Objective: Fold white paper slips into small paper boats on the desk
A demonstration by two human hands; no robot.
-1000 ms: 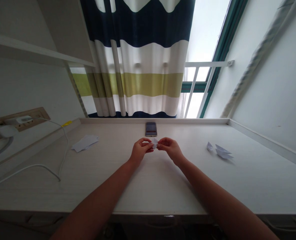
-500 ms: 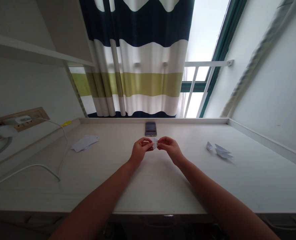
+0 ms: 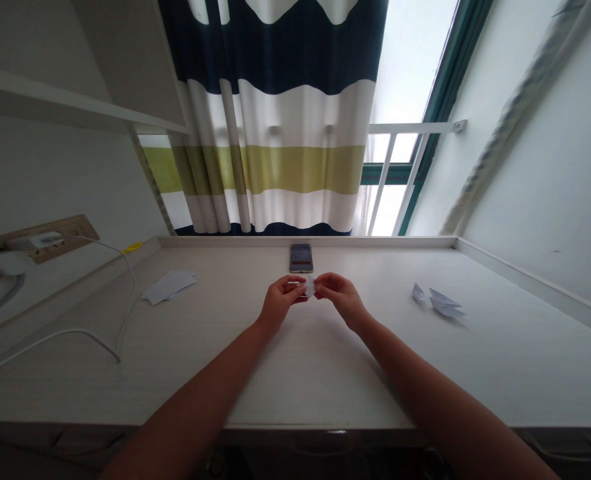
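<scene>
A small piece of folded white paper (image 3: 310, 286) is held up between my hands, near the middle of the desk. My left hand (image 3: 281, 300) pinches its left side between thumb and fingers. On the other side, the fingertips of my right hand (image 3: 341, 297) close on its right edge. My fingers cover parts of the paper, so its full shape is hard to make out. Just behind it lies a phone (image 3: 301, 257) with its screen lit.
White paper sheets (image 3: 169, 287) lie in a loose pile at the left. Folded paper pieces (image 3: 445, 303) rest at the right, beside a smaller folded piece (image 3: 418, 293). A white cable (image 3: 125, 313) runs from the wall socket (image 3: 40, 245) over the desk (image 3: 320, 393). A raised rim borders the desk's back.
Almost nothing differs. The folded paper and my fingers have shifted very slightly; both hands keep their grip on it.
</scene>
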